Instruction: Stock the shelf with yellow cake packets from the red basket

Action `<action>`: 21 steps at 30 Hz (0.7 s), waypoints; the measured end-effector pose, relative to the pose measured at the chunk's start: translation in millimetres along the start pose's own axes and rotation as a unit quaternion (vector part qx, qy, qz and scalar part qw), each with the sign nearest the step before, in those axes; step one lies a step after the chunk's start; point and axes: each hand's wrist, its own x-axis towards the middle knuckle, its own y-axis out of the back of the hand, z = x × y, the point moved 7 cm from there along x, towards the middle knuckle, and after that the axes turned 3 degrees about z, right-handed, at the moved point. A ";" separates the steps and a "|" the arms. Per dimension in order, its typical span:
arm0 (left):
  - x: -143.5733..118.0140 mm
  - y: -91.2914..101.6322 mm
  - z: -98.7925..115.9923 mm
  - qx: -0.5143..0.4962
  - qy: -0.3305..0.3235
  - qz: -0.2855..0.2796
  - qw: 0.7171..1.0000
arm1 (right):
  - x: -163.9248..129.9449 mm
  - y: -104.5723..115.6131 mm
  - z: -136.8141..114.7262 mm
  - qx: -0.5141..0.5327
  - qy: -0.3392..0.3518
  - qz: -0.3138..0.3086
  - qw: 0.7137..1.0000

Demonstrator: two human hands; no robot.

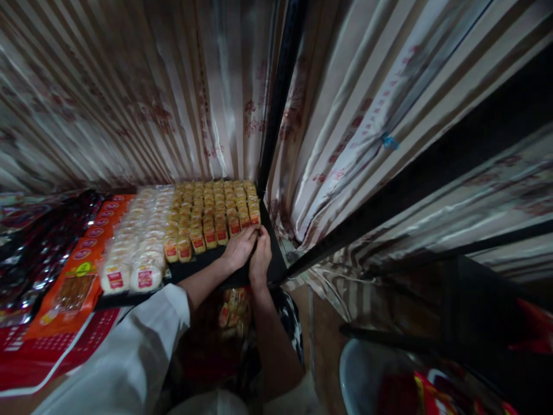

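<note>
Both hands meet at the front of the rightmost row of small yellow packaged cakes (209, 222), on a dark shelf board (194, 266). My left hand (240, 250) reaches in from the left with its fingers bent inward, near the row's front packet. My right hand (260, 258) is upright beside it, fingers together and fingertips close to the left hand's. What lies between the fingers is hidden. The cakes stand in several tight rows, with red labels facing me. Left of them are rows of round white cakes (147, 274) in clear wrap.
Orange snack packs (73, 288) and dark shiny packets (43, 248) lie farther left. Below the shelf are more yellow packets (234, 308). Striped curtains (194, 92) hang behind, and black metal posts (280, 98) frame the corner. A pale basin (358, 369) stands lower right.
</note>
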 end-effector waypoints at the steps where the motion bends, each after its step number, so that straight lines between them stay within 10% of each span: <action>1: -6.9 -1.7 -1.2 -0.012 0.007 0.003 1.000 | -14.2 3.3 -1.9 -0.010 0.003 0.003 1.000; 11: -145.5 -12.8 -21.6 -0.097 0.091 0.011 0.991 | -145.2 11.5 -8.9 -0.150 0.109 -0.035 0.982; 16: -224.2 -41.4 -40.8 -0.021 0.175 -0.135 0.975 | -200.0 3.1 50.3 -0.212 0.084 -0.168 0.959; 21: -263.6 -82.0 -85.0 0.036 0.342 -0.270 0.899 | -208.2 -4.2 117.9 -0.330 0.010 -0.250 0.910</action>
